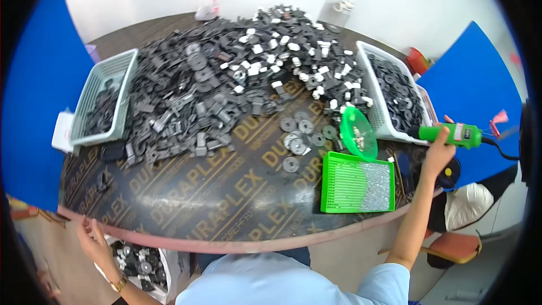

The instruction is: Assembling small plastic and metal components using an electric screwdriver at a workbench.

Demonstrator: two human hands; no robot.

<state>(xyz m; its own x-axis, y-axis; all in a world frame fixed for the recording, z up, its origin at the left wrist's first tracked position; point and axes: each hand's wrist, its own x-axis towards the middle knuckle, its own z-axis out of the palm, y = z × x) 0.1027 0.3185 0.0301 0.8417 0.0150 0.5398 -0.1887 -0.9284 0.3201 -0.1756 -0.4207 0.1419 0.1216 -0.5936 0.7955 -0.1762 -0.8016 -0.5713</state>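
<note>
My right hand (438, 155) is closed around a green corded electric screwdriver (466, 135), held out at the right beside the white basket. The tool lies roughly level, its black cord running off to the right. At the table's front left edge, my left hand (93, 243) is open, fingers loosely bent, with nothing visible in it. Closest to that hand on the table is a small dark part (103, 181). Below, a white sack (176, 265) of mixed dark parts stands by the left forearm.
A big heap of black and white plastic parts (197, 96) covers the back of the table. Baskets of dark parts stand left (131, 79) and right (370, 73). A green tray of screws (333, 210), a green sieve (349, 118) and round grey discs (291, 164) lie right of centre.
</note>
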